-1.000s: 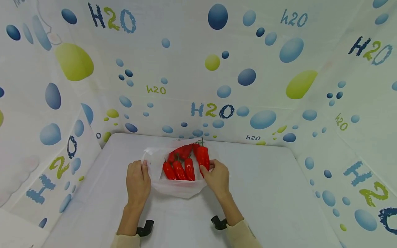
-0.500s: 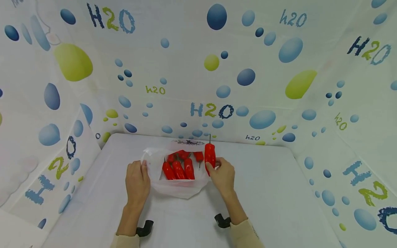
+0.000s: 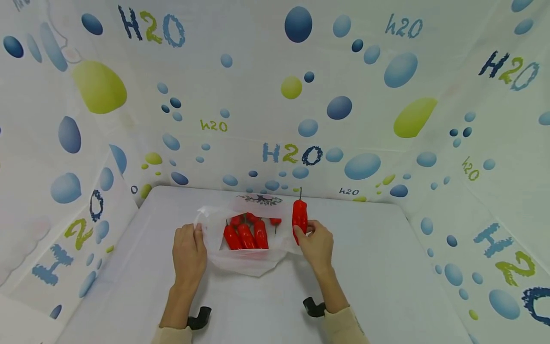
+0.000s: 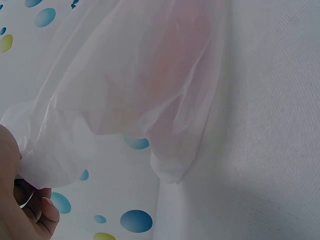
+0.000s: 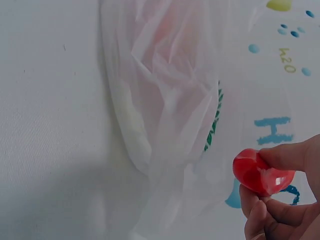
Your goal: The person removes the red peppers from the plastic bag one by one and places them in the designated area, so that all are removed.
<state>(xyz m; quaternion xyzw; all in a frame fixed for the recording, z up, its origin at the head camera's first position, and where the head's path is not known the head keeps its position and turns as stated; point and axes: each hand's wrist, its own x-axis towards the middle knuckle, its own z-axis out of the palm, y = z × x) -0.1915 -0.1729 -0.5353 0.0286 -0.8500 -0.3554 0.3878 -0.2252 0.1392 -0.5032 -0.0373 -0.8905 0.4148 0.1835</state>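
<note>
Several red peppers point(image 3: 246, 236) lie inside a thin, translucent white plastic bag point(image 3: 253, 265), whose wide mouth faces me in the head view. At the bag's left edge, my left hand point(image 3: 189, 253) pinches the plastic between thumb and fingers; the left wrist view shows the film point(image 4: 50, 160) drawn taut from that hand point(image 4: 25, 210). To the right of the other peppers, my right hand point(image 3: 317, 244) grips a single red pepper point(image 3: 300, 213) by its lower end, its stem pointing up. Seen from the right wrist, the rounded tip of this pepper point(image 5: 260, 172) pokes out between thumb and fingers.
A white table point(image 3: 369, 267) carries the bag. Printed walls with blue and green spots close in the back and both sides. A dark leafy print point(image 3: 259, 199) shows behind the bag. A black band piece point(image 3: 200, 317) sits at each wrist.
My right hand has moved right with its pepper, away from the other peppers. Behind it, the bag's back edge has sunk, covering more of the rear peppers and revealing the leafy print. My left hand stays put.
</note>
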